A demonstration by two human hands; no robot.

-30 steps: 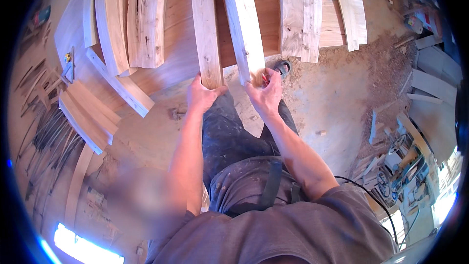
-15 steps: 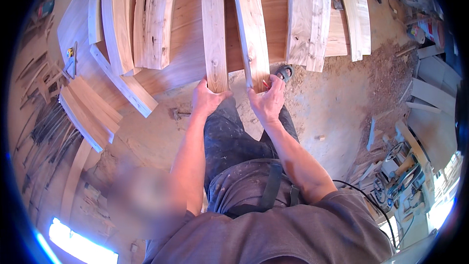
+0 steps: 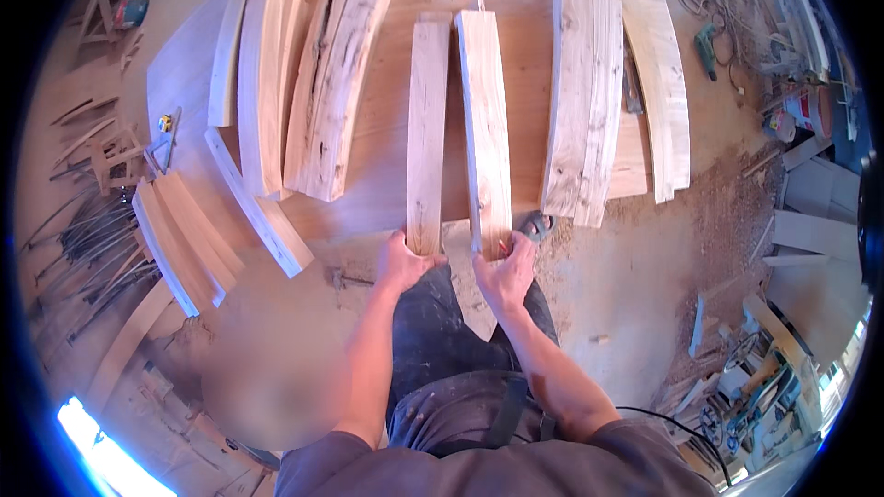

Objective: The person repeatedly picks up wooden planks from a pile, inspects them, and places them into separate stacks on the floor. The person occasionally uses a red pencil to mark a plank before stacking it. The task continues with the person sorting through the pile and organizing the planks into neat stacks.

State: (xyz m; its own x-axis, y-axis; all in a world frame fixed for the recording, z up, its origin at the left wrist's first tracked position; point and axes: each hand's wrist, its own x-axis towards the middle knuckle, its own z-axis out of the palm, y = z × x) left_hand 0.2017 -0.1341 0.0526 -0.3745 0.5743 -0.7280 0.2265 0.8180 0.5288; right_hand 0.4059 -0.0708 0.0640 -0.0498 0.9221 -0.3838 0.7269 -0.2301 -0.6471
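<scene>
Two long wooden boards lie side by side over a broad wooden panel (image 3: 378, 175), their near ends toward me. My left hand (image 3: 405, 264) is closed around the near end of the left board (image 3: 425, 138), its thumb along the end. Around the near end of the right board (image 3: 485, 129), my right hand (image 3: 509, 276) is closed in a similar grip. A small red item (image 3: 504, 246) shows by the right fingers; its kind I cannot make out. The two boards are apart, with a narrow dark gap between them.
Board stacks lie left (image 3: 336, 92) and right (image 3: 582, 101) on the panel. A short angled board (image 3: 262, 207) juts over the near-left edge, beside more planks (image 3: 189, 239). A yellow tape measure (image 3: 166, 122) sits left. A green power drill (image 3: 706, 51) lies on the floor at right.
The view has tilted upward, so the far ends of both boards now show and everything sits lower in the picture. Both hands keep their grip on the board ends.
</scene>
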